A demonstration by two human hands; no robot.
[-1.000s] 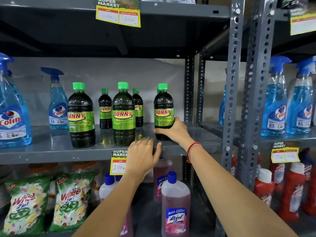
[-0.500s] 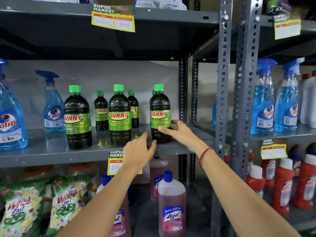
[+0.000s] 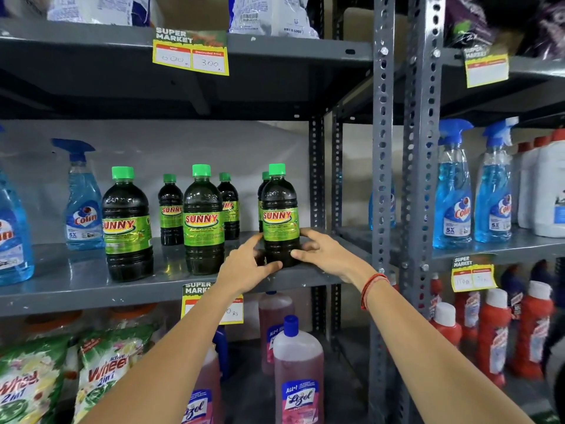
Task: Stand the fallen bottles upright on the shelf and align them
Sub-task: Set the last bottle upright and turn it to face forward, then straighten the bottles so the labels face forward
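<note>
A second ago only the right hand (image 3: 324, 255) touched the rightmost front Sunny bottle (image 3: 280, 218), while the left hand (image 3: 247, 267) lay on the shelf (image 3: 76, 286) edge beside it; now the left hand has come up, and both hands cup the bottle's base from either side. The fingers (image 3: 301, 254) of the right hand curl round its lower right wall, the left thumb and forefinger press its lower left, so each hand is grasping this one bottle. That suggests the work has passed from standing bottles up to squaring them into line: no Sunny bottle in view lies on its side. The held bottle stands at the right end of the front row, to the right of the middle Sunny bottle (image 3: 203, 220) and in front of a smaller one whose cap shows just behind it. Its long axis runs vertical, green cap up, base on the shelf, and its label faces outward toward the person, about square to the front edge.
</note>
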